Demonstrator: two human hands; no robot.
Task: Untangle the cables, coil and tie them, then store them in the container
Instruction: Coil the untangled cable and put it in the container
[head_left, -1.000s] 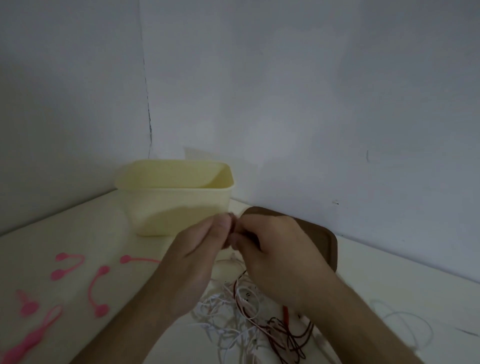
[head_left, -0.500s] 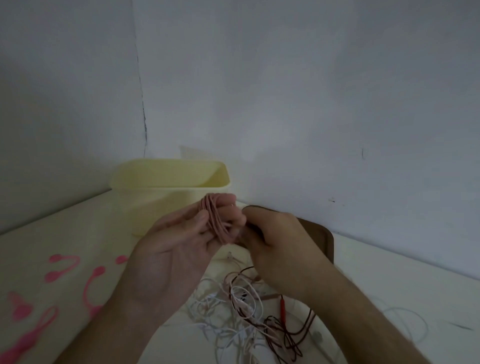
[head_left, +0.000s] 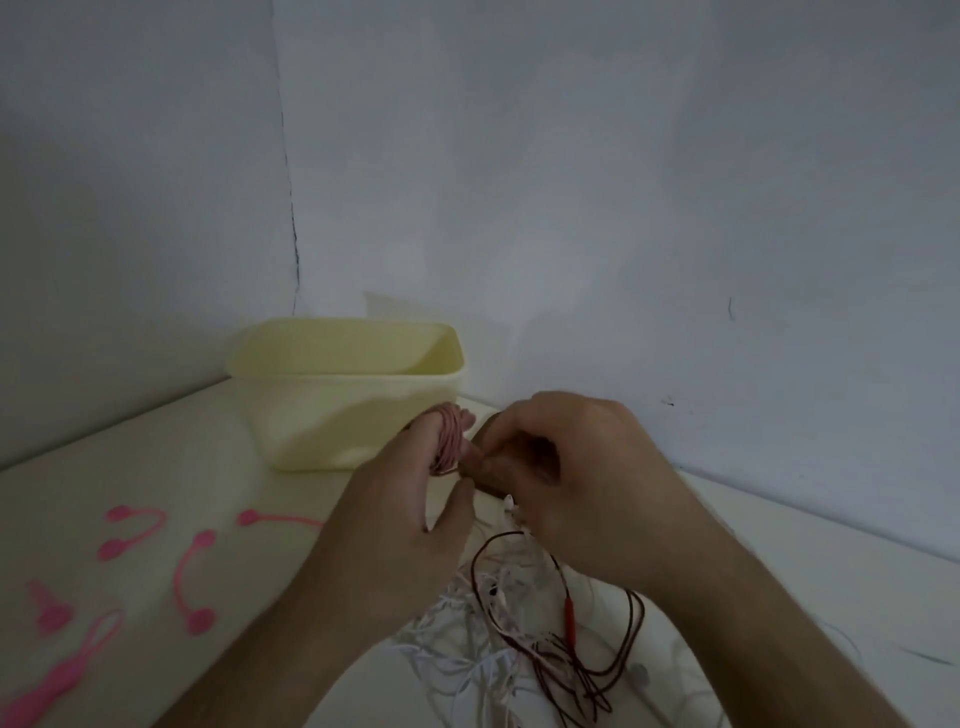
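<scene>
A pink cable coil (head_left: 448, 437) is wound around the fingers of my left hand (head_left: 410, 514), which is raised in front of the pale yellow container (head_left: 332, 410). My right hand (head_left: 576, 478) is close beside it, its fingertips pinching the cable's loose end at the coil. Below both hands a tangle of white and dark red cables (head_left: 524, 629) lies on the table. The container stands open at the back, with its inside hidden from here.
Several pink silicone cable ties (head_left: 189, 587) lie spread on the table at the left. A brown lid is mostly hidden behind my right hand. Walls close off the back and left. A thin white cable (head_left: 841, 654) trails at the right.
My left hand has turned its back toward me with the pink coil on its fingers. My right hand has risen and moved over to the coil.
</scene>
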